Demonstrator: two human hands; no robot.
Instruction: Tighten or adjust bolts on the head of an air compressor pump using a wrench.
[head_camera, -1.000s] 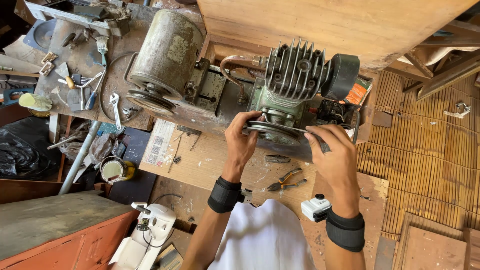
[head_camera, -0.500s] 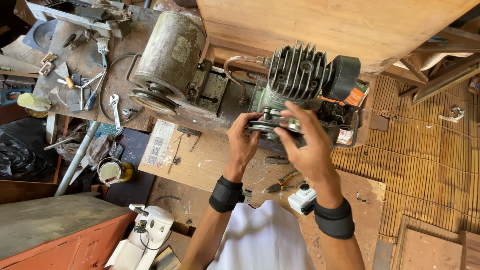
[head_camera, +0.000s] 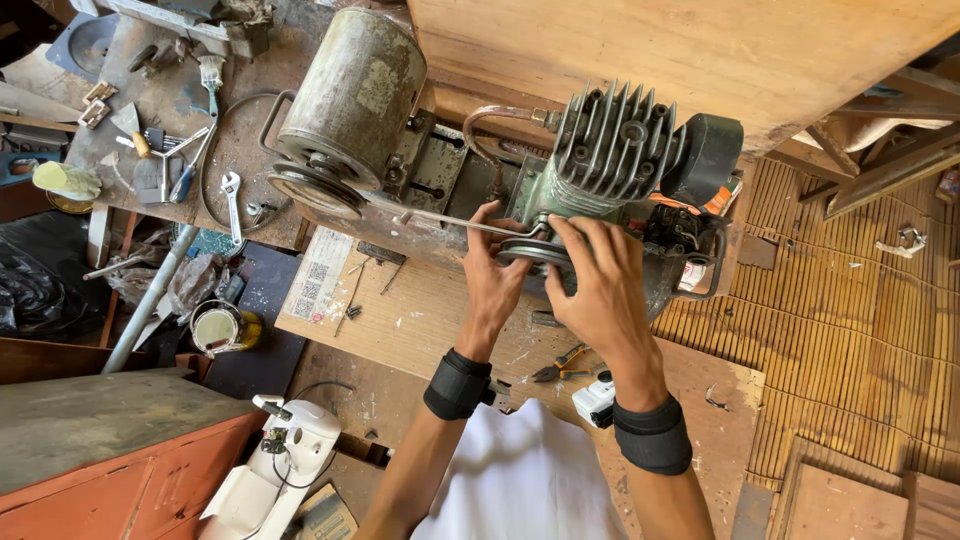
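Observation:
A green compressor pump (head_camera: 610, 145) with a finned head sits on a dirty metal base, and its pulley wheel (head_camera: 532, 252) faces me. My left hand (head_camera: 493, 280) grips the wheel's left edge. Laid over the front of the wheel, my right hand (head_camera: 597, 285) curls its fingers on the rim. Both wrists wear black bands. A thin belt (head_camera: 440, 222) runs from this wheel to the pulley (head_camera: 315, 190) of a grey cylindrical motor (head_camera: 355, 95) on the left.
Wrenches and a brush (head_camera: 205, 85) lie on a metal bench at upper left. Pliers (head_camera: 560, 365) and a small white device (head_camera: 595, 400) rest on the wooden board below the pump. A white machine (head_camera: 285, 465) and an orange cabinet (head_camera: 120, 470) stand at lower left. Wooden boards overhang above.
My right hand has slid left from the wheel's right edge onto its front, close to my left hand. My left hand has stayed on the wheel.

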